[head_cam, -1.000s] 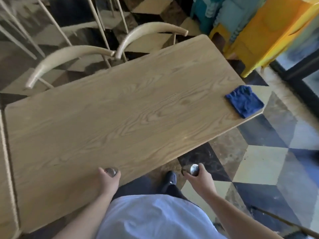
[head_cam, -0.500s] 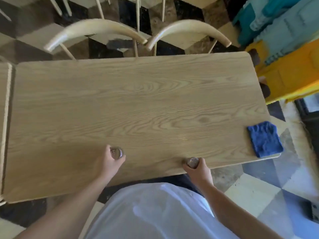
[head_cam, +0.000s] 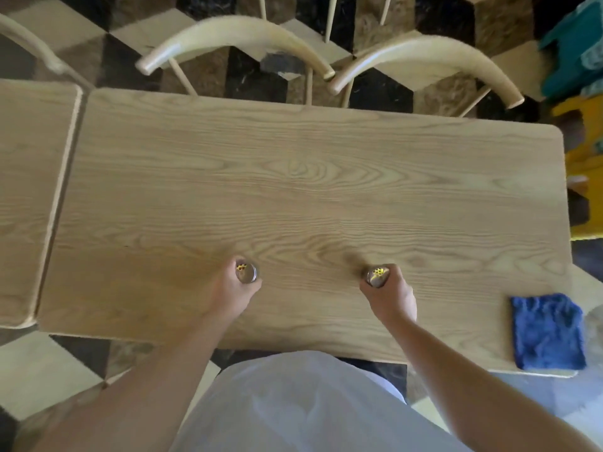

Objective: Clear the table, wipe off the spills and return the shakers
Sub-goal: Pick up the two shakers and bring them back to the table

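I stand at the near long edge of a light wooden table (head_cam: 293, 177). My left hand (head_cam: 233, 293) is closed around a shaker (head_cam: 248, 273) with a round metal perforated lid, held over the near middle of the tabletop. My right hand (head_cam: 390, 296) grips a second metal-lidded shaker (head_cam: 378, 276) a short way to the right. Only the lids show; the bodies are hidden in my fists. I cannot tell whether either shaker touches the wood. A folded blue cloth (head_cam: 546, 332) lies on the near right corner.
Two curved-back wooden chairs (head_cam: 235, 34) (head_cam: 424, 57) stand along the far edge. A second table (head_cam: 29, 190) abuts on the left. Yellow (head_cam: 584, 158) and teal (head_cam: 574, 47) furniture sits at the right. The floor is chequered tile.
Both hands have moved forward from the table's near edge to over its near middle, each still holding a shaker. My view has swung round to face the table squarely.
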